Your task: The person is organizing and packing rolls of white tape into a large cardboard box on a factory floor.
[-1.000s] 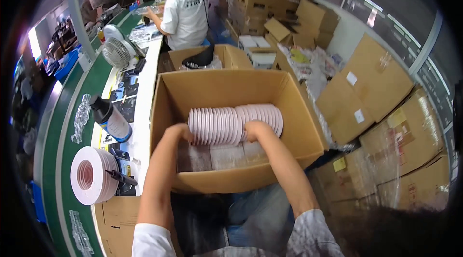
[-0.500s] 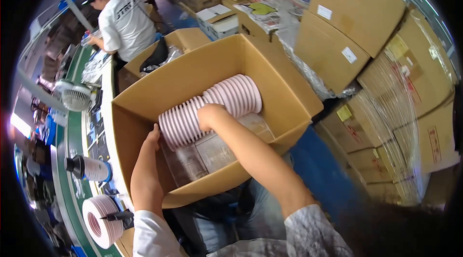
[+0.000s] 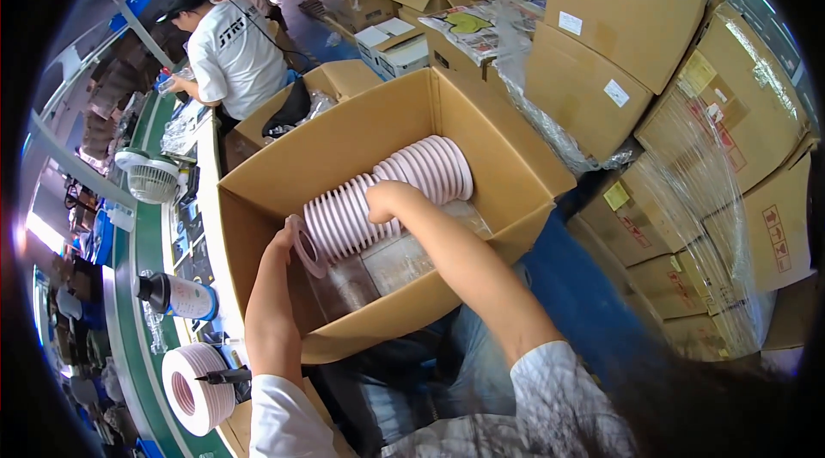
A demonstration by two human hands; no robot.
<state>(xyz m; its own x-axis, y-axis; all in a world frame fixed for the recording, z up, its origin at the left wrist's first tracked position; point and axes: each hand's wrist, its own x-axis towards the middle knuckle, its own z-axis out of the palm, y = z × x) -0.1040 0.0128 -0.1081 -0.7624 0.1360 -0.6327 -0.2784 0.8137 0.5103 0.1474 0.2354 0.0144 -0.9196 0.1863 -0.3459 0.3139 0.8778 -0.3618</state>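
A row of pinkish-white rings (image 3: pixel 348 216) lies on its side in an open cardboard box (image 3: pixel 322 142), over clear-wrapped contents at the bottom. At the row's left end, my left hand (image 3: pixel 282 239) is closed on a single ring (image 3: pixel 308 250) that stands tilted, apart from the others. My right hand (image 3: pixel 388 200) is curled over the middle of the row, where the rings split into two groups. Its fingertips are hidden against the rings.
Left of the box runs a bench with a green conveyor (image 3: pixel 142 355), a dark-capped bottle (image 3: pixel 178 296), a small white fan (image 3: pixel 150 176) and a stack of similar rings (image 3: pixel 196 389) with a black pen-like tool. Stacked cartons (image 3: pixel 593 84) stand right. A co-worker (image 3: pixel 236 54) is beyond.
The ring at the row's left end has come away in my left hand, leaving a gap. My right hand stays on the row. The whole view has shifted slightly.
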